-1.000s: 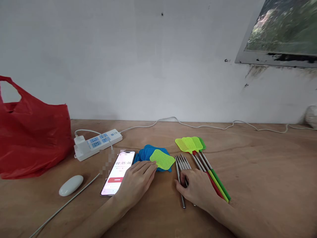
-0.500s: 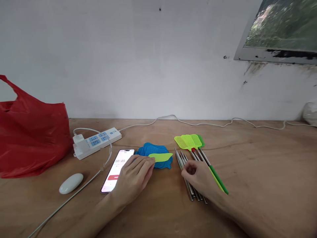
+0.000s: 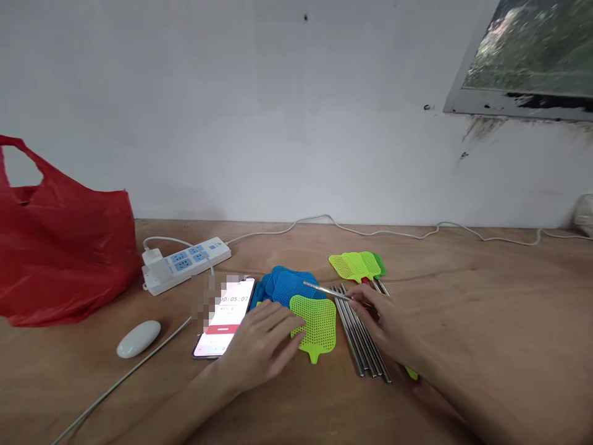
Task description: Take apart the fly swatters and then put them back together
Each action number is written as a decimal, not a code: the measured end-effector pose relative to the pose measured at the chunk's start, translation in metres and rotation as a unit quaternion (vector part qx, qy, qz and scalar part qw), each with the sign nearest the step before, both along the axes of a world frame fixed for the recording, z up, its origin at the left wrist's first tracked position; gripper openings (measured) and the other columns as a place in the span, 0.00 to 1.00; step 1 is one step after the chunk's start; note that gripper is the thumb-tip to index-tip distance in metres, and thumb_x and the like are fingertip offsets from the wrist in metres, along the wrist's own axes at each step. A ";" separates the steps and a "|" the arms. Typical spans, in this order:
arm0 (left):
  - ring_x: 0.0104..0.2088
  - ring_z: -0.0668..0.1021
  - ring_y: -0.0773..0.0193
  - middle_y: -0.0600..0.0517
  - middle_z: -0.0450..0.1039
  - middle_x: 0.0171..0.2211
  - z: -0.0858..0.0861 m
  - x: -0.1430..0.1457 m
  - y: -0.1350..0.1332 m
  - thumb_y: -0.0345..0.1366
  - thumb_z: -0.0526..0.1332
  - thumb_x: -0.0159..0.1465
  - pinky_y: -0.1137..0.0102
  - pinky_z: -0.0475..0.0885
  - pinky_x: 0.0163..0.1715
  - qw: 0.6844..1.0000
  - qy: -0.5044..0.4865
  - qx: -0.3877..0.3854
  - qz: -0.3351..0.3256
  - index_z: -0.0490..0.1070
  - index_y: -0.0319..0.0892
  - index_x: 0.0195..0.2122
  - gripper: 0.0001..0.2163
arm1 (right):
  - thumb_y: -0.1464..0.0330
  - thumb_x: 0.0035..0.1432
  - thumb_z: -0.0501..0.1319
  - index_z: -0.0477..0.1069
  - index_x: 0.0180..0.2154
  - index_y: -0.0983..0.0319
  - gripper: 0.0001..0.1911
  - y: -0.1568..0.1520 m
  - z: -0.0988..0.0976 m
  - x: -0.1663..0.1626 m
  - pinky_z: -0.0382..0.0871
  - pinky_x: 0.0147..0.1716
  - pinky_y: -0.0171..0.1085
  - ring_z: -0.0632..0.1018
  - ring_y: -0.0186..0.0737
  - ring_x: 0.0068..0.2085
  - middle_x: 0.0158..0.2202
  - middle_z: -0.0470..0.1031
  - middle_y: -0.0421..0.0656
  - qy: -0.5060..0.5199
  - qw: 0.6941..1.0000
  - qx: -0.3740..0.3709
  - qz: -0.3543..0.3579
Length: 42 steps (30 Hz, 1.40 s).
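Note:
My left hand (image 3: 266, 340) pinches the near edge of a yellow-green swatter head (image 3: 317, 321), which lies flat on the wooden table (image 3: 486, 321) with its socket toward me. Behind it sits a pile of blue swatter heads (image 3: 285, 285). My right hand (image 3: 386, 321) holds a thin metal rod (image 3: 327, 290) that points left over the blue pile. Several more metal rods (image 3: 361, 337) lie side by side under that hand. Finished swatters with green heads (image 3: 356, 266) lie just behind the rods.
A phone (image 3: 225, 315) showing a running timer lies left of my left hand. Farther left are a white power strip (image 3: 185, 264), a white oval mouse (image 3: 138, 339) and a red plastic bag (image 3: 60, 247). A white cable (image 3: 370, 233) runs along the wall.
My left hand pulled the yellow-green head off the blue pile toward me and laid it flat. My right hand lifted one rod from the bundle and swung its tip left.

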<state>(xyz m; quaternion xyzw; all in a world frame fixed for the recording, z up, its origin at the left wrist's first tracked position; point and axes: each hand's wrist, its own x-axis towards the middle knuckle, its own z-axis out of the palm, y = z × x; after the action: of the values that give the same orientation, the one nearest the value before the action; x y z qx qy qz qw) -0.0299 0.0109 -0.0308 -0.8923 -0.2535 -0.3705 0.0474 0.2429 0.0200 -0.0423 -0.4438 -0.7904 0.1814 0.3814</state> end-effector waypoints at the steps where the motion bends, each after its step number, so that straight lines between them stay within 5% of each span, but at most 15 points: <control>1: 0.35 0.75 0.59 0.48 0.76 0.36 0.002 -0.002 0.002 0.29 0.58 0.69 0.66 0.69 0.35 0.999 -0.028 0.007 0.027 0.71 0.41 0.45 0.05 | 0.65 0.71 0.52 0.68 0.44 0.57 0.08 0.000 0.002 0.002 0.60 0.29 0.35 0.71 0.36 0.29 0.33 0.74 0.40 -0.039 0.999 0.022 0.012; 6: 0.43 0.74 0.54 0.44 0.74 0.44 0.005 -0.005 0.006 0.32 0.58 0.70 0.61 0.69 0.41 0.996 -0.014 -0.012 0.090 0.69 0.39 0.50 0.09 | 0.71 0.70 0.54 0.67 0.46 0.57 0.07 -0.004 0.004 0.003 0.61 0.30 0.34 0.76 0.37 0.33 0.37 0.77 0.40 -0.087 0.989 0.098 0.068; 11: 0.35 0.75 0.57 0.49 0.76 0.35 -0.004 0.002 0.003 0.36 0.54 0.74 0.63 0.66 0.36 0.996 0.074 -0.040 0.042 0.70 0.40 0.43 0.08 | 0.71 0.69 0.55 0.67 0.47 0.58 0.06 -0.013 0.004 -0.006 0.62 0.32 0.34 0.77 0.37 0.35 0.40 0.78 0.42 -0.092 0.984 0.116 0.101; 16: 0.26 0.73 0.60 0.51 0.74 0.26 -0.007 0.003 0.005 0.40 0.44 0.77 0.67 0.61 0.28 0.991 0.115 -0.037 0.054 0.69 0.41 0.33 0.20 | 0.70 0.70 0.51 0.67 0.46 0.58 0.08 -0.022 0.012 -0.014 0.57 0.28 0.35 0.77 0.38 0.34 0.39 0.77 0.42 -0.170 0.976 0.109 0.084; 27: 0.25 0.74 0.62 0.53 0.74 0.27 0.002 -0.009 -0.006 0.41 0.44 0.77 0.71 0.57 0.25 0.975 0.123 -0.184 0.026 0.69 0.43 0.36 0.19 | 0.68 0.72 0.44 0.62 0.34 0.58 0.14 -0.034 0.015 -0.021 0.37 0.21 0.38 0.64 0.37 0.15 0.20 0.72 0.36 -0.337 0.926 0.165 0.033; 36: 0.22 0.69 0.64 0.56 0.70 0.23 0.008 -0.015 -0.017 0.37 0.46 0.76 0.71 0.54 0.23 0.979 0.115 -0.167 0.012 0.67 0.44 0.33 0.16 | 0.70 0.72 0.45 0.61 0.34 0.58 0.13 -0.037 0.012 -0.016 0.39 0.21 0.39 0.68 0.38 0.18 0.24 0.74 0.37 -0.347 0.922 0.156 0.068; 42: 0.23 0.71 0.65 0.56 0.69 0.24 -0.002 -0.039 -0.016 0.39 0.46 0.76 0.71 0.57 0.24 0.974 0.118 -0.183 0.067 0.66 0.44 0.30 0.18 | 0.71 0.71 0.45 0.60 0.31 0.58 0.15 -0.039 0.008 0.011 0.46 0.23 0.38 0.69 0.38 0.19 0.22 0.72 0.38 -0.334 0.930 0.148 0.052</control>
<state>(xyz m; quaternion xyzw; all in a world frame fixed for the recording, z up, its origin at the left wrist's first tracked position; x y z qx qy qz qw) -0.0688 -0.0056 -0.0324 -0.9042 -0.3690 -0.2058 -0.0625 0.2540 -0.0192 -0.0343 -0.3760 -0.9117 -0.0764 0.1468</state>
